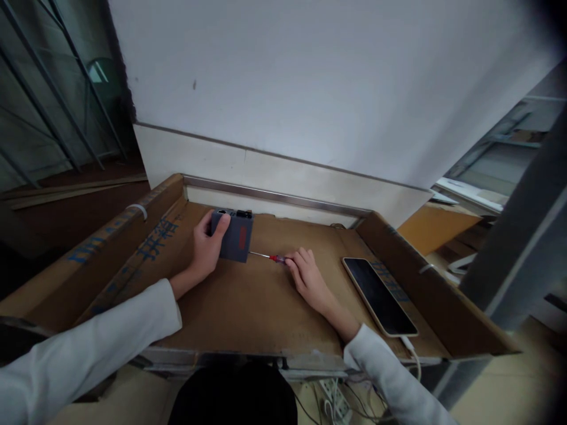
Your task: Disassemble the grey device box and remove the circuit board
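Head view: the grey box [234, 241] is held up at the far left part of the cardboard [266, 316], with its row of sockets [243, 213] along the top edge and a red patch [242, 238] on the face toward the wearer; whether its lower edge rests on the cardboard or hangs just above it, I cannot tell. The left hand [207, 249] is closed on the box's left side, thumb pressed over the near face close to the top and the other fingers mostly hidden behind. The right hand [310, 282] pinches the handle of a screwdriver [277, 258] between thumb and fingers, its thin shaft pointing at the box's right side near the lower corner — the tip reaches that edge, though whether it sits in a screw does not show. The box looks stiff and fairly light, a firm shell that should bear a good squeeze without giving; its flat faces could be a little slick, so a grip across the thickness, thumb in front and fingers behind, seems soundest. The sockets look like the delicate part and are best kept free of pressure. The screwdriver is slim and probably light, best taken by its handle and kept in line with its shaft, since a sideways push could make the tip skid. A phone [381, 297] with a white cable [412, 349] plugged in lies right of the right hand, well apart from the box.
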`<state>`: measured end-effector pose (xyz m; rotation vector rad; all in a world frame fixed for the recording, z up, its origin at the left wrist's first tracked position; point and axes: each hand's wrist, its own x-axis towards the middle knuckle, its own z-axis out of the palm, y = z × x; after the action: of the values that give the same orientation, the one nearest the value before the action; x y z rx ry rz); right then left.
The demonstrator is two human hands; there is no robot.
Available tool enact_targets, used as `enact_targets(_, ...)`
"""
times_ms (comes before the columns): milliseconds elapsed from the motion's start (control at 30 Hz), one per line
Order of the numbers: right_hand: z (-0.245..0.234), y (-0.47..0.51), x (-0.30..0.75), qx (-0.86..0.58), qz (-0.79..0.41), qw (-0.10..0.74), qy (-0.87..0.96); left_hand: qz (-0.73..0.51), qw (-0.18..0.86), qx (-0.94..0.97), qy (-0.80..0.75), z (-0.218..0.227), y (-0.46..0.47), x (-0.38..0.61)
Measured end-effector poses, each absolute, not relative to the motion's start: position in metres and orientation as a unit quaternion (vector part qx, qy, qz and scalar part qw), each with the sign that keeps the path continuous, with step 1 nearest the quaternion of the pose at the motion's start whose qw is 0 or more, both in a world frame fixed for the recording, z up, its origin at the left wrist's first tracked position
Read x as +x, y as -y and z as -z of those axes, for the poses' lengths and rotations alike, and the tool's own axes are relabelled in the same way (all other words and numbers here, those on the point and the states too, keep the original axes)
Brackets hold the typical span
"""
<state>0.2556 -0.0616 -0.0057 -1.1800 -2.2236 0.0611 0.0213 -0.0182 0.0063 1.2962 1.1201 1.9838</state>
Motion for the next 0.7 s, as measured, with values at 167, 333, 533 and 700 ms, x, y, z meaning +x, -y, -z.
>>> enact_targets(167,0.0058,0.0611,0.2607,-0.427,-0.078,0.359,0.826,-0.719,0.258,0.493,-0.416,-0.0074,0.0195,0.0223)
enact_targets(333,0.0087,0.0629,0.2607,-0.396,-0.122,0.375,0.829,-0.725,0.249,0.486,-0.419,-0.0087,0.0189,0.0220)
enact_targets(533,0.0054,0.0635,0.2531,-0.431,-0.111,0.340,0.828,-0.736,0.253,0.474,-0.412,-0.0091,0.0181,0.0220)
enact_targets(700,0.0023,0.0614,0.2574,-0.425,-0.131,0.377,0.812,-0.725,0.262,0.485,-0.413,-0.0073,0.0185,0.0223)
